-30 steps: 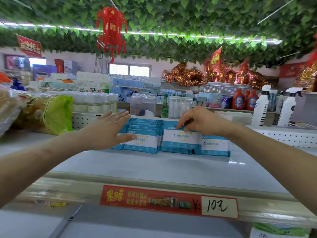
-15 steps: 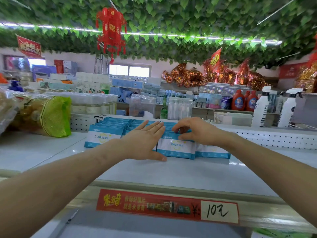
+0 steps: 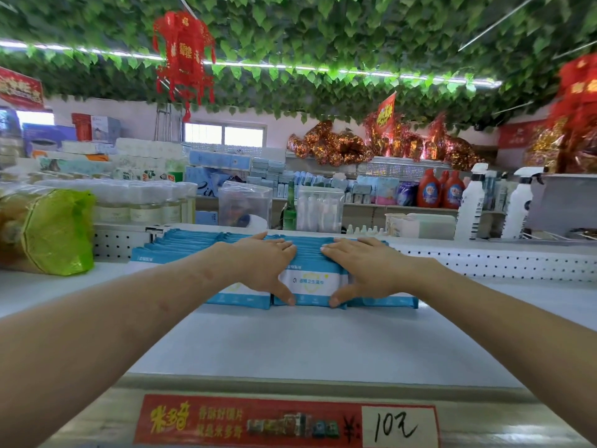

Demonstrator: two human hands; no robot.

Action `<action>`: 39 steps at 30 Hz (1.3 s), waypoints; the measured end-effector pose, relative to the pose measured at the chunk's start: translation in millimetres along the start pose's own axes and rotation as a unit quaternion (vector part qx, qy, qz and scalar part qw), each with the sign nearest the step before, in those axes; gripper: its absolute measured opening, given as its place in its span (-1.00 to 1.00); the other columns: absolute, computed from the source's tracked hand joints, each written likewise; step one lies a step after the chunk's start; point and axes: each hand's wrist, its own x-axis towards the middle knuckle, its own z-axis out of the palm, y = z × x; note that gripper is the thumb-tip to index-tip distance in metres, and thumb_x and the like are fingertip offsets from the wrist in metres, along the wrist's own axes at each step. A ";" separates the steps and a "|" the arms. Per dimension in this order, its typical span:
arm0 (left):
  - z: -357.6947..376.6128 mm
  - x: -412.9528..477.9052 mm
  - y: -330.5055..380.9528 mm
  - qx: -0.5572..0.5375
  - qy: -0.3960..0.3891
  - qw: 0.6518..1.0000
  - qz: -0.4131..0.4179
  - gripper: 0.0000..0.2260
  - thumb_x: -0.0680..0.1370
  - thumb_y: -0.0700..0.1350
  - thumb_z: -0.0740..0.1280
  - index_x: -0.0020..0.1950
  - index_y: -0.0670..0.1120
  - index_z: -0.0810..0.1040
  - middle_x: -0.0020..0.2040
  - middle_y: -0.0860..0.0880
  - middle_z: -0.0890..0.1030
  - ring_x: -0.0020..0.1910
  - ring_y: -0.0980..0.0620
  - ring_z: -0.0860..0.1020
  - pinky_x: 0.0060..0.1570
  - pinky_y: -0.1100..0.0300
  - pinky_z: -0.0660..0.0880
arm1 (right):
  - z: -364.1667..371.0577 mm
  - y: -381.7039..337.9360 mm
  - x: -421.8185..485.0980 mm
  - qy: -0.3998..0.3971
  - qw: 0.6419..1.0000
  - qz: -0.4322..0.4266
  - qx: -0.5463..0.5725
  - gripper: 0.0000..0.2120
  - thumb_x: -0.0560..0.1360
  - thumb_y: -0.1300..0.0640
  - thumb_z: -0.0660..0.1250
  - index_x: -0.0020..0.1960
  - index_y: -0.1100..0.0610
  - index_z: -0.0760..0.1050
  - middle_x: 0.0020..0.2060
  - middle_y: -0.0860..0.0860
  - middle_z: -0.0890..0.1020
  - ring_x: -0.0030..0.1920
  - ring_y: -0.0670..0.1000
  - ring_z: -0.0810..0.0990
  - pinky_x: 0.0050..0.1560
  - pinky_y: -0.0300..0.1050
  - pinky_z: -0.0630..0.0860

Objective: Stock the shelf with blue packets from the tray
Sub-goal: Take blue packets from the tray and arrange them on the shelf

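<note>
Left hand (image 3: 262, 265) and right hand (image 3: 366, 268), fingers flat together, thumbs splayed, press the blue packets (image 3: 310, 282); uneven pushing could topple rows beside them.

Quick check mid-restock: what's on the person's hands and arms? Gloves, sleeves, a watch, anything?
Nothing worn shows. The left hand and right hand are bare, with no gloves or rings, and there is no watch or band at either wrist. The left forearm and right forearm are uncovered right to the picture's edges, so no sleeve is in view.
</note>
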 end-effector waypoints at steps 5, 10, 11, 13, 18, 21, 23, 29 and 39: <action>1.9 10.7 -2.7 0.002 -0.002 1.000 -0.008 0.02 0.45 0.51 0.28 0.66 -0.14 0.09 0.67 -0.09 0.15 0.63 -0.08 0.17 0.63 -0.11 0.04 | 0.1 -1.4 6.0 0.023 1.000 -0.008 -0.010 0.03 0.42 -0.56 0.22 0.66 -0.02 -0.03 0.63 -0.09 0.12 0.61 -0.02 0.08 0.61 0.14 -0.01; 2.1 4.1 -6.3 -0.021 0.011 1.000 -0.009 0.03 0.43 0.51 0.30 0.65 -0.11 0.07 0.68 -0.06 0.14 0.62 -0.07 0.21 0.63 -0.11 0.06 | -7.7 12.7 -17.6 0.027 0.997 0.019 0.074 0.07 0.38 -0.54 0.29 0.67 -0.06 -0.06 0.65 -0.08 0.08 0.62 0.03 0.11 0.60 0.09 0.09; 0.7 -0.5 -7.1 -0.028 0.013 0.999 -0.009 0.04 0.44 0.51 0.30 0.67 -0.10 0.03 0.69 -0.05 0.11 0.63 -0.06 0.18 0.63 -0.08 0.04 | -8.9 21.2 -26.8 0.021 0.996 0.032 0.086 0.08 0.38 -0.53 0.31 0.67 -0.07 -0.07 0.65 -0.08 0.07 0.61 0.04 0.12 0.60 0.09 0.10; -2.5 -10.0 -9.4 -0.039 0.022 0.999 -0.012 0.06 0.44 0.52 0.27 0.68 -0.09 -0.02 0.70 -0.02 0.05 0.65 -0.05 0.13 0.61 -0.03 0.01 | -6.4 42.2 -43.8 0.007 0.994 0.057 0.089 0.12 0.35 -0.54 0.34 0.67 -0.07 -0.09 0.65 -0.09 0.05 0.61 0.03 0.12 0.60 0.07 0.11; -12.3 -12.9 8.5 -0.036 0.060 0.998 0.003 0.08 0.46 0.55 0.19 0.70 -0.11 -0.13 0.71 -0.06 -0.07 0.68 -0.03 -0.03 0.63 -0.05 -0.09 | 17.4 74.8 -65.4 -0.039 0.988 0.103 0.109 0.19 0.28 -0.54 0.40 0.66 -0.08 -0.12 0.64 -0.13 0.04 0.58 -0.01 0.16 0.58 0.02 0.17; -21.5 8.9 46.7 -0.047 0.104 0.993 0.043 0.09 0.46 0.56 0.16 0.69 -0.12 -0.15 0.71 -0.07 -0.07 0.68 -0.03 -0.06 0.65 -0.09 -0.10 | 29.7 78.0 -65.1 -0.027 0.984 0.100 0.147 0.18 0.30 -0.49 0.44 0.65 -0.11 -0.13 0.63 -0.15 0.03 0.57 -0.04 0.14 0.59 0.02 0.16; -25.8 26.2 72.4 -0.054 0.113 0.990 0.064 0.11 0.45 0.56 0.20 0.69 -0.13 -0.13 0.71 -0.07 -0.05 0.68 -0.03 -0.06 0.64 -0.13 -0.08 | 33.2 77.7 -63.2 -0.017 0.982 0.095 0.166 0.17 0.30 -0.46 0.46 0.65 -0.10 -0.12 0.63 -0.15 0.03 0.57 -0.05 0.14 0.59 0.00 0.17; -24.9 56.7 99.0 -0.048 0.112 0.990 0.072 0.07 0.49 0.50 0.23 0.69 -0.15 -0.14 0.71 -0.08 -0.05 0.68 -0.02 -0.06 0.64 -0.13 -0.11 | 38.0 79.0 -61.6 -0.001 0.982 0.084 0.169 0.15 0.35 -0.42 0.46 0.66 -0.07 -0.14 0.63 -0.16 -0.02 0.59 -0.05 0.11 0.58 -0.02 0.16; -15.4 -35.0 -29.2 -0.061 0.069 0.996 -0.022 0.00 0.50 0.51 0.11 0.70 -0.03 -0.21 0.70 -0.01 -0.14 0.67 0.03 -0.12 0.57 0.06 -0.26 | -4.6 39.1 -55.2 0.097 0.988 0.054 0.104 0.02 0.43 -0.50 0.28 0.66 -0.06 -0.08 0.66 -0.08 0.02 0.62 0.02 0.09 0.57 0.07 0.11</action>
